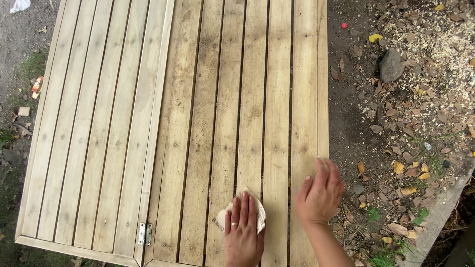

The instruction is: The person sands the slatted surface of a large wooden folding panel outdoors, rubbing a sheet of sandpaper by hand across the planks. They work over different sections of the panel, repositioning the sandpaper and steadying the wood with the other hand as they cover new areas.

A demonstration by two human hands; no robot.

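Note:
A large slatted wooden panel [198, 99] lies flat on the ground, made of two frames joined by a small metal hinge [144, 233] at the near edge. My left hand [242, 235], with a ring on one finger, presses flat on a folded piece of sandpaper [220, 217] over a slat of the right frame. My right hand [320, 195] rests palm down on the outermost right slat near the panel's edge, fingers loosely together, holding nothing.
Bare soil with dry leaves and sawdust lies right of the panel, with a grey stone [391, 65] and a small red cap [344, 25]. A concrete curb [440, 212] runs at the lower right. Grass and small scraps [37, 85] lie left.

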